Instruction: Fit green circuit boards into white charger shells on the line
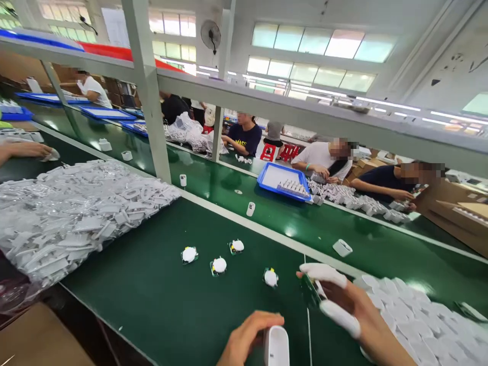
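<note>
My left hand is closed around a white plastic housing at the bottom of the view, its rounded end facing up. Over to the right, my right hand pinches a green circuit board between thumb and fingers, which wear white finger cots. The board is tilted and partly hidden by the fingers. Beyond my hands, several small circuit boards with round white tops lie apart on the green table, one circuit board nearest my right hand. A pile of white plastic parts sits beside my right forearm.
A large heap of white plastic pieces covers the left side. Past a pale rail, a green conveyor belt carries scattered white housings. A blue tray stands opposite, near several people. A grey post rises at left centre.
</note>
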Demonstrator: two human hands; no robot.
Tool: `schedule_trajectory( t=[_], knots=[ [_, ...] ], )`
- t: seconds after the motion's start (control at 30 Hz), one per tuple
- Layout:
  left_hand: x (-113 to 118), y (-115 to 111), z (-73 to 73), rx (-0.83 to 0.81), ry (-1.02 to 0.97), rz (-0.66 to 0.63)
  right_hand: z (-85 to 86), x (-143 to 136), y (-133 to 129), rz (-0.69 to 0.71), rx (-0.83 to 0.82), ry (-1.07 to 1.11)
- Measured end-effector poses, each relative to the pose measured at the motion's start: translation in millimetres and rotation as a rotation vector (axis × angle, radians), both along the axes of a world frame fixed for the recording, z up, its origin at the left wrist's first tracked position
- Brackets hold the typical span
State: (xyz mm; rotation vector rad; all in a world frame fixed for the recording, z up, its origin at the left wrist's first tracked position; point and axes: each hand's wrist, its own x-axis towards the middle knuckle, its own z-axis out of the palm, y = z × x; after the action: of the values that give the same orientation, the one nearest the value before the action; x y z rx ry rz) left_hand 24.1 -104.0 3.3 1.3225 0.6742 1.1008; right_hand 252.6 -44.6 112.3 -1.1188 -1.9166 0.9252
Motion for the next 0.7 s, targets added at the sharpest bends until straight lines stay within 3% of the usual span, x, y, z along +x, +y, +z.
schedule_trajectory(
  t=[0.1, 0.2, 0.3, 0.47, 0.57, 0.7],
  knots=[
    [-11.0, -4.8, 18.8, 0.136, 0.009, 0.063, 7.6, -9.9, -61.8, -0.036, 0.121, 0.157],
    [-21.6, 2.1, 49.4, 0.386, 0.009, 0.061, 18.2, -25.9, -86.9, -0.074, 0.198, 0.215],
    [-26.2, 20.2, 86.5, 0.577, 0.044, 0.031, 29.2, -38.5, -90.7, -0.09, 0.284, 0.288],
    [-18.9, 47.1, 140.1, 0.715, 0.103, -0.003, 44.8, -51.7, -85.3, -0.139, 0.597, 0.346],
    [-10.1, 55.9, 154.7, 0.808, 0.123, -0.053, 47.4, -57.4, -75.0, -0.137, 0.707, 0.334],
    [1.1, 62.0, 154.6, 0.88, 0.13, -0.068, 43.9, -57.8, -58.6, -0.205, 0.868, 0.341]
  ],
)
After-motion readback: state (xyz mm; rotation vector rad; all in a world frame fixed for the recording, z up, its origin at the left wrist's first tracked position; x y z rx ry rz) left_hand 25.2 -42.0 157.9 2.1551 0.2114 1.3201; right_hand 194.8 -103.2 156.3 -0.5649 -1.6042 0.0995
